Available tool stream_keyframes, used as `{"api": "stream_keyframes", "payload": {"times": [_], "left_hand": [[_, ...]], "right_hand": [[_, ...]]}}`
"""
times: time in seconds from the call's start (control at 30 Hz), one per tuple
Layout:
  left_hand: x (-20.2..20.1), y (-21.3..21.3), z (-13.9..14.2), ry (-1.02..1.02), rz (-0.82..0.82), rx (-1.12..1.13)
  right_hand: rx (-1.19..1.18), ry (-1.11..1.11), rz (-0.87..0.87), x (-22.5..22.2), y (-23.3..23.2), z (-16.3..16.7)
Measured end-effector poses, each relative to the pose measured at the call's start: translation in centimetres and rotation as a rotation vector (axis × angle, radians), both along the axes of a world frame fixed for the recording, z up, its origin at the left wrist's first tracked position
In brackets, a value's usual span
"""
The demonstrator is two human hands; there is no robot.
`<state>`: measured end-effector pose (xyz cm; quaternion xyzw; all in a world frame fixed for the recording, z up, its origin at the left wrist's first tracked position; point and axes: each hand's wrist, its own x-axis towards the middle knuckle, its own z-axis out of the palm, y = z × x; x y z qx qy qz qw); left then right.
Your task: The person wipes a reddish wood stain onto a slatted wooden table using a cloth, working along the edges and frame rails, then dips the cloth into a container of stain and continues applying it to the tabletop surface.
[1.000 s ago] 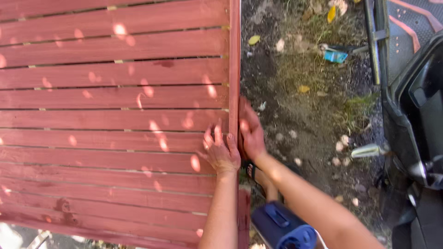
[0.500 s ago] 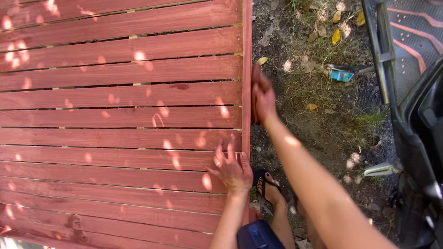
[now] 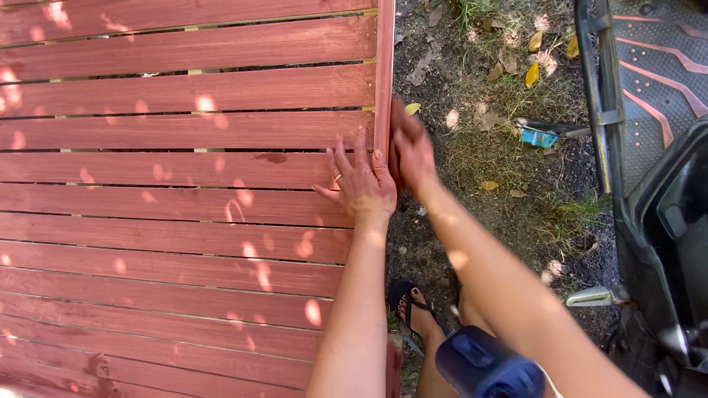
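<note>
- The red slatted wooden panel [image 3: 184, 199] is filling the left of the view; its left and lower edges are running out of frame.
- Your left hand [image 3: 359, 180] is lying flat on the slats, fingers spread, gripping nothing.
- Your right hand [image 3: 409, 151] is pressing against the panel's outer edge rail [image 3: 383, 66]; its fingertips are hidden behind the rail, so you cannot tell whether it is clamping.
- A dark blue object [image 3: 487, 365] is sitting near your sandalled foot [image 3: 411, 306], cut off at the bottom.
- A dark vehicle [image 3: 656, 184] is being cropped at the right.
</note>
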<state>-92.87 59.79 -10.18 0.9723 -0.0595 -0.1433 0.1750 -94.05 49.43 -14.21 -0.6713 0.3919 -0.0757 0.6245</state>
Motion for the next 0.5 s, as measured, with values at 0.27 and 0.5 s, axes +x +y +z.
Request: {"api": "stream_keyframes", "payload": {"times": [0.27, 0.5], "left_hand": [[-0.1, 0.3, -1.2, -0.018, 0.089, -0.112], [-0.3, 0.3, -1.2, -0.08, 0.125, -0.155]], "right_hand": [[0.203, -0.416, -0.123, 6.6, -4.2, -0.2], [-0.089, -0.415, 0.138, -7.6, 4.3, 1.7]]}}
